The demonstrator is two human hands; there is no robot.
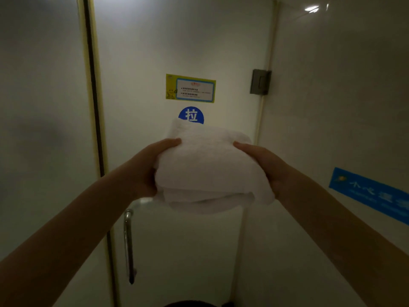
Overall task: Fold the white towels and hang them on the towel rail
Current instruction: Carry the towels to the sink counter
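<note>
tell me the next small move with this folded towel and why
Probably lower the towel slightly toward the chrome bar that emerges just beneath its left edge. It already looks folded, the left hand and right hand grip its two sides, and it is draped over nothing yet.

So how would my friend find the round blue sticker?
Look at the big frosted glass door straight ahead. Under its yellow rectangular label, just above the folded white towel, sits the round blue sticker. Unlike the long blue strip off to the right, it is round with one white character.
</note>
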